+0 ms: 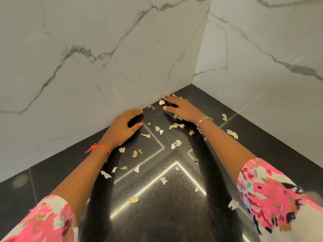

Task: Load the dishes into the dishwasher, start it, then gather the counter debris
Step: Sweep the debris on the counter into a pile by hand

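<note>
**A:** Where do the arms lie?

**B:** Both stretch forward over the black counter [157, 217], toward the corner where the two marble walls [104, 49] meet. The floral sleeves [272, 193] stop near the elbows, so the forearms are bare.

**A:** And the left hand?

**B:** The left hand [122, 127] sits at the foot of the left wall with its heel on the counter. It is cupped. Thumb and forefinger curve into a wide C with their tips apart, and nothing lies between them. A red thread [97, 148] is tied round that wrist.

**A:** The right?

**B:** The right hand [181, 108] lies further in, palm down, with the fingers straight and spread. The fingertips reach the base of the same wall, and the thumb points left. It grips nothing. A silver bracelet [202, 122] hangs at the wrist.

**A:** Where is the debris?

**B:** The debris [176, 144] is loose on the counter: pale papery scraps and bits of peel, most of them between the two forearms. A few lie beyond the right forearm, toward the right wall. One pale scrap [161, 102] sits just beside the right thumb and forefinger. I cannot tell whether it touches them.
</note>
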